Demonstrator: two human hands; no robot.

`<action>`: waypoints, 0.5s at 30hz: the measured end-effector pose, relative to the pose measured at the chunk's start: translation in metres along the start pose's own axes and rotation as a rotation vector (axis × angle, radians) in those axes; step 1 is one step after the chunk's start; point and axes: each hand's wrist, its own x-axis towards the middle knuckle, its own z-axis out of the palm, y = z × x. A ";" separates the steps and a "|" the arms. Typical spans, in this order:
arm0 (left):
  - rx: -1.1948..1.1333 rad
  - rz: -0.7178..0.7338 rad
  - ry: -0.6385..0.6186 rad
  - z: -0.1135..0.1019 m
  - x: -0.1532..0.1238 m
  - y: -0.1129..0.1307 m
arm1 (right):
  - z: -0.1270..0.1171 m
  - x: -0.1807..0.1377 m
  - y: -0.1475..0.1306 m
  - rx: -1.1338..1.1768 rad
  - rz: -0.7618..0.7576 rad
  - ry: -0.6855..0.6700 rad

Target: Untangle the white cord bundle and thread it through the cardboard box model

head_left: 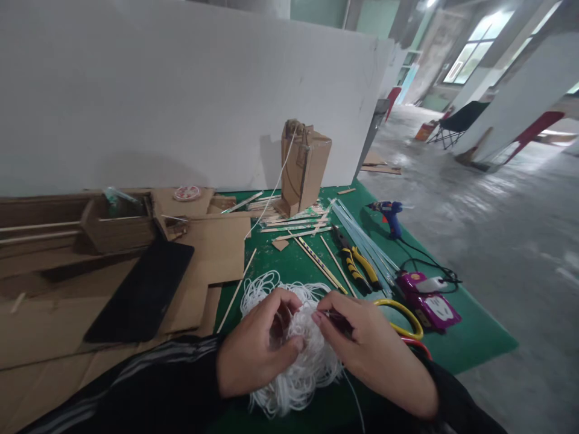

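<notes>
A loose, tangled heap of white string (289, 386) lies on the green table in front of me. My left hand (266, 340) curls around a bunched part of it, thumb and fingers bent over the strands. On the other side, my right hand (357, 334) pinches the string between thumb and forefinger. One loose strand trails down from the heap below my right hand. Another white string hangs from the top of a cardboard box structure (301, 172) standing behind, and runs down to the table.
Yellow-black pliers (357, 259), glue sticks (362, 235) and wooden sticks (294, 220) lie beyond the string. At right are a blue glue gun (389, 217), a purple power strip (427, 301) and yellow-handled scissors (409, 316). Cardboard (221, 247) and a black tablet-like slab (142, 292) lie left.
</notes>
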 end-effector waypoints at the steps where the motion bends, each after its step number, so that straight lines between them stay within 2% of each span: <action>1: 0.007 -0.009 0.003 0.001 0.000 -0.001 | -0.001 0.000 0.001 -0.010 0.000 -0.004; 9: 0.043 -0.024 0.001 0.003 0.001 -0.005 | -0.019 -0.004 0.013 -0.185 0.056 -0.088; 15: 0.087 0.005 -0.007 0.004 -0.001 -0.004 | -0.029 -0.007 0.017 -0.126 0.026 -0.086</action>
